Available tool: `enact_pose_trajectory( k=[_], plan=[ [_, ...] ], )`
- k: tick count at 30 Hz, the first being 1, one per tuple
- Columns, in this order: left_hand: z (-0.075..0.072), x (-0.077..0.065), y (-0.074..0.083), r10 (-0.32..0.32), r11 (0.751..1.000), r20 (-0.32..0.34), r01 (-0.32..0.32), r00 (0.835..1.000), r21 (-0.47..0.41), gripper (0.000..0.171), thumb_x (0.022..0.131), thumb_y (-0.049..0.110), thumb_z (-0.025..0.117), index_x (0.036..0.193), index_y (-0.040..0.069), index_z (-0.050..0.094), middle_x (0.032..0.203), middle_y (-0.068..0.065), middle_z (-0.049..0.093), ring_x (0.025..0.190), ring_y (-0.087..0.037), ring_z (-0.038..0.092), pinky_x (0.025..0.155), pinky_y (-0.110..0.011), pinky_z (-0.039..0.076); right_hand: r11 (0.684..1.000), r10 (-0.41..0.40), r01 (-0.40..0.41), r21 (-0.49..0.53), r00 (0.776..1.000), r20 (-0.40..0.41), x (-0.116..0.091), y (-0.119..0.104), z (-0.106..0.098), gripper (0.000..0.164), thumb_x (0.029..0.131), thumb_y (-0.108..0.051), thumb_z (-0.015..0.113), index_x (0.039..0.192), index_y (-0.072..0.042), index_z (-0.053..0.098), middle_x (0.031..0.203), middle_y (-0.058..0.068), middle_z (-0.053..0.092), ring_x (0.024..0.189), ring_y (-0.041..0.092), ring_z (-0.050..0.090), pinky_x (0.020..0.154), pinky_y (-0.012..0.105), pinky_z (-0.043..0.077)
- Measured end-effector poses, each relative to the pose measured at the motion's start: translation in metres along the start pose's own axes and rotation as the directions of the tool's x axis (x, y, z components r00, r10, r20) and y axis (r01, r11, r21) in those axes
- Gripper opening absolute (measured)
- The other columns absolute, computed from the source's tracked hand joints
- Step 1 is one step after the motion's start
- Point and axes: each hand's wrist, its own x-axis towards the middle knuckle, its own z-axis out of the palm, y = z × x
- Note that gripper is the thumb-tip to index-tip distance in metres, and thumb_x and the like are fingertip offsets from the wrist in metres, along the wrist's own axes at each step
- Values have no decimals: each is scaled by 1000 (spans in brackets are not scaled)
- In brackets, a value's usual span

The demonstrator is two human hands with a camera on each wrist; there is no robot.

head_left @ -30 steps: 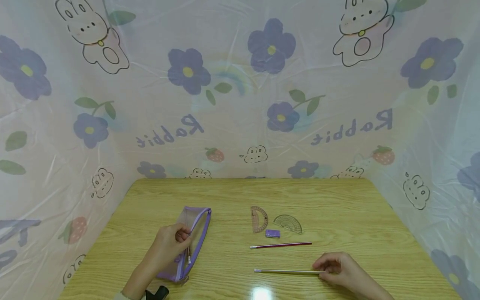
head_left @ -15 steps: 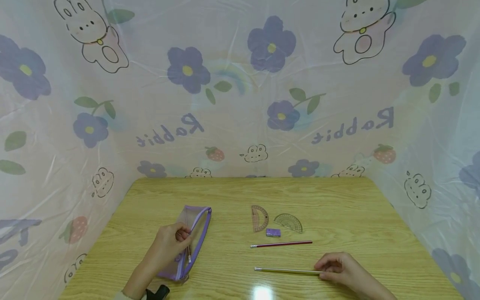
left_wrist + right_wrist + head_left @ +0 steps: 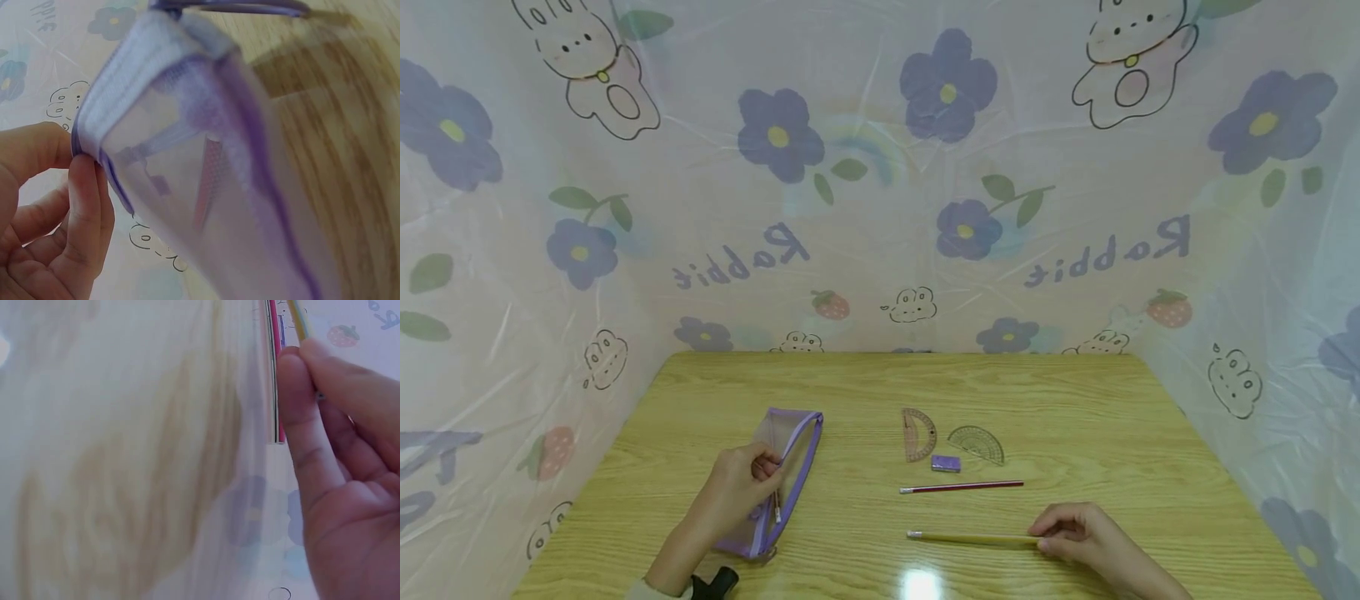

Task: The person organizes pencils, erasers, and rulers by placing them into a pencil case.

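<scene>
Left hand: my thumb and fingers [image 3: 747, 479] pinch the rim of the purple pouch [image 3: 247, 206]; its mouth is parted.
Pouch contents: 1 pencil with a pale end [image 3: 777, 507] shows at the mouth.
Right hand: thumb and forefinger [image 3: 1082, 533] pinch the far end of the yellow pencil [image 3: 973, 539]; white-capped end points left.
Change, last 1.0 s: the yellow pencil's visible side went from pale silver to yellow; left hand and pouch kept their place.
Reading: probably it turned or tilted in my pinch. I judge the pencil under control, though well apart from the pouch. Lifted or touching the table [image 3: 1037, 387]: cannot tell.
Beyond it: red pencil [image 3: 962, 487], then purple eraser [image 3: 946, 463] near 2 protractors, pinkish [image 3: 912, 446] and clear [image 3: 977, 443]; all 4 lie flat.
</scene>
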Motion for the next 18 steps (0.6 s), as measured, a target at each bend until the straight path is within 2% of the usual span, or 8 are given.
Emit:
enact_pose_trajectory(
  k=[9,18],
  plan=[
    [-1,1,3,-6,1000,8,6,1000,-9,8,84,-6,73,87,-1,68,74,2,63,64,-6,60,56,-19,54,995,3,-6,103,1000,21,2,-2,1,16,97,4,58,106,17,62,111,20,66,97,12,67,80,27,58],
    [1,2,3,-24,1000,15,24,1000,-7,9,83,-6,73,86,1,68,74,2,63,64,-7,60,56,-19,55,995,-5,6,99,1000,-6,3,-5,5,17,96,3,60,104,17,64,109,21,67,94,11,67,77,25,58]
  ],
)
